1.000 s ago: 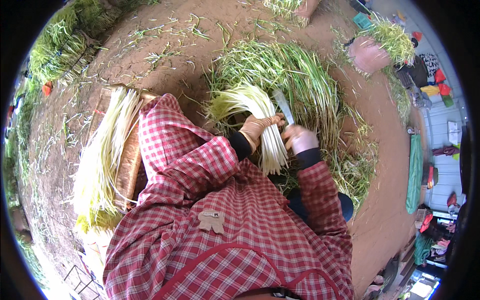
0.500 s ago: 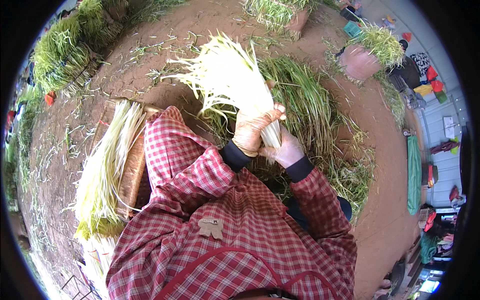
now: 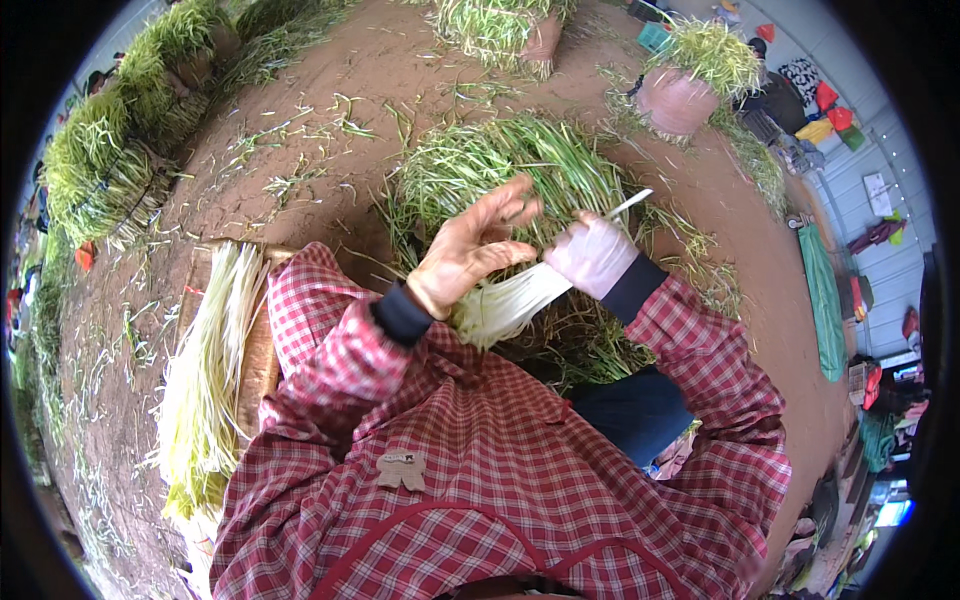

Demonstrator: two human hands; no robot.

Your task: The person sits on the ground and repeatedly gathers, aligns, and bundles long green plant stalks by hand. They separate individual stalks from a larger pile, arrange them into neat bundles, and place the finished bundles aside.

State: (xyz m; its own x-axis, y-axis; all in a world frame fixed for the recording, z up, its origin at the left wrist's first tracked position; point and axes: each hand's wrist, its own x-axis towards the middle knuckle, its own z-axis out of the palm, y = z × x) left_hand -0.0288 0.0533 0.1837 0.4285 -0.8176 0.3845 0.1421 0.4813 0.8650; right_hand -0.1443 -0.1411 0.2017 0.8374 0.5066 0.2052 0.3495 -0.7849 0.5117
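My right hand (image 3: 590, 258) grips a bundle of pale stems (image 3: 505, 305), which slants down to the lower left. A thin pale piece sticks out above that fist; I cannot tell if it is stem or blade. My left hand (image 3: 470, 245) is raised just over the bundle, fingers apart and slightly blurred. Beneath both hands is a large heap of cut green stalks (image 3: 500, 150). Beside my checked left knee, long pale yellow stems (image 3: 205, 390) lie along a brown tray (image 3: 257, 380).
Green bundles (image 3: 90, 185) are stacked at upper left. More stand at the top (image 3: 470, 30) and upper right (image 3: 710, 55), the latter on a pinkish sack (image 3: 675, 105). A green roll (image 3: 822, 300) and a pale ribbed wall (image 3: 890, 190) are on the right.
The bundle has swung from leaves-up to slanting down toward me. My left hand has let go. My right hand has risen. The knife blade seen one second ago is no longer clearly visible.
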